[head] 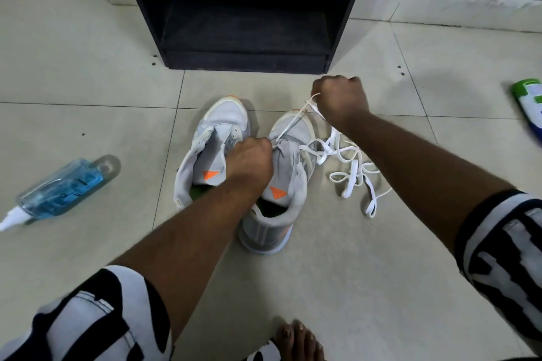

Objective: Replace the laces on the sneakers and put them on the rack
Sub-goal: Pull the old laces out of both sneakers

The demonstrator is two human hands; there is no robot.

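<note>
Two grey-and-white sneakers sit side by side on the tiled floor (88,67), toes pointing at the dark rack (243,9). The right sneaker (289,179) has a white lace (289,123) drawn taut from its eyelets up to the right hand (340,99), which is clenched around the lace's end above the toe. The left hand (249,160) is curled over that shoe's tongue near the top eyelets, seemingly pinching the lace there, though the fingers are hidden under the knuckles. The left sneaker (211,141) stands unlaced, touching its mate, a green insole showing inside its opening.

Just right of the shoes lies a loose tangle of white laces (355,173) on the floor.

The rack's lower shelf holds nothing that can be made out in its shadow.

Well off to the left a clear spray bottle (58,190) lies on its side, about half full of blue liquid, its white nozzle pointing away from the shoes. At the far right edge a green-and-white bottle (528,102) also lies on the floor, its contents not visible.

A bare foot (302,340) shows at the bottom, between striped sleeves (498,258).
</note>
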